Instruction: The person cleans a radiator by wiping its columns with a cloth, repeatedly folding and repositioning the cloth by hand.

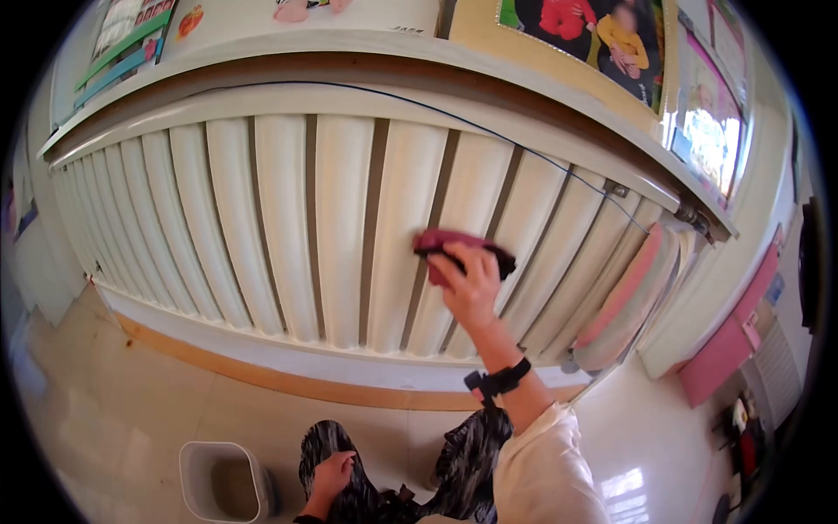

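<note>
My right hand (471, 278) is closed around a dark red and black cloth (454, 240), held against the columns of a white radiator (340, 218), right of its middle. A black band is round that wrist. Low in the view, my left hand (333, 474) rests on my knee in dark patterned trousers (327, 437); its fingers look curled, and whether anything is in them is too small to tell.
A white bin (223, 480) stands on the tiled floor (157, 393) at the lower left. Pink and grey cloths (624, 306) hang at the radiator's right end. Framed pictures (602, 44) stand on the shelf above, and a thin dark cable (401, 100) runs below it.
</note>
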